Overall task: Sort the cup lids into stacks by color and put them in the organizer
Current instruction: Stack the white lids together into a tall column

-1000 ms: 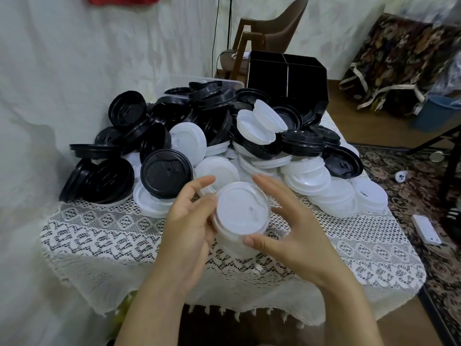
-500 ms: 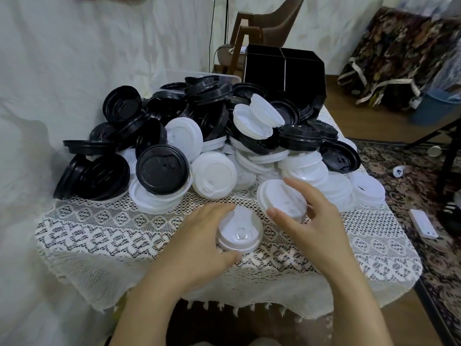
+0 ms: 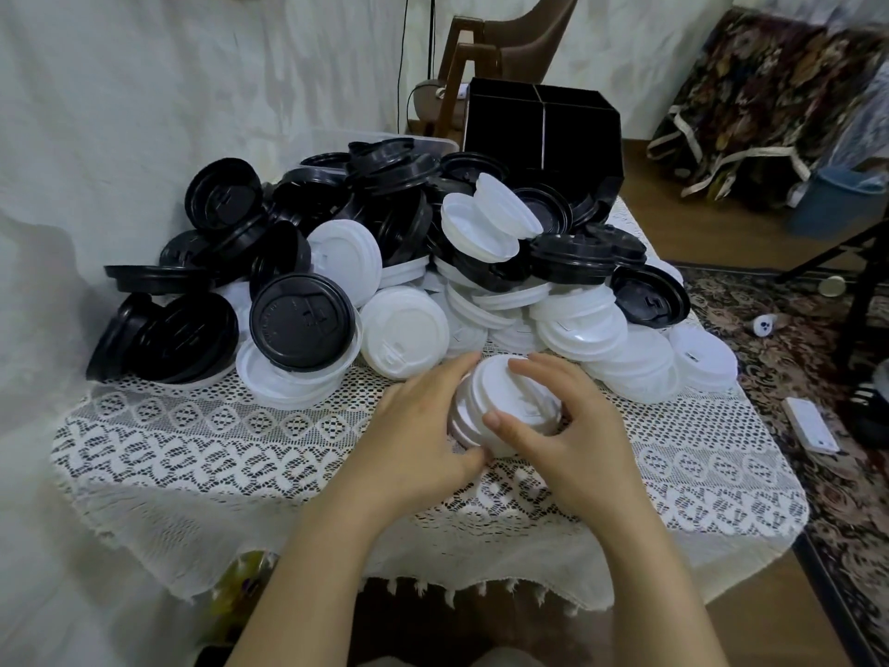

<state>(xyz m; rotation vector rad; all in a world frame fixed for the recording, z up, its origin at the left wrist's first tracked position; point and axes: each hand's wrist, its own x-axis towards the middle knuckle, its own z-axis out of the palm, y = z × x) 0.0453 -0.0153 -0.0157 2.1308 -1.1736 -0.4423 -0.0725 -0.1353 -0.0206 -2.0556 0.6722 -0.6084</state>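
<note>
A short stack of white lids (image 3: 500,402) sits on the lace tablecloth (image 3: 240,450) near the front middle. My left hand (image 3: 423,440) cups its left side and my right hand (image 3: 567,426) curls over its top and right side. Behind lies a big heap of mixed lids: black lids (image 3: 303,320) mostly left and back, white lids (image 3: 601,329) mostly right. The black organizer (image 3: 543,122) stands at the table's far edge, its front partly hidden by the heap.
A clear plastic tub (image 3: 433,144) peeks out behind the heap. A wooden chair (image 3: 486,55) stands beyond the table. A white draped wall is on the left; a patterned rug (image 3: 793,329) with small items lies right.
My right hand carried a white lid from the pile onto the stack under my left hand. Both hands now close around the stack, which sits slightly farther right.
</note>
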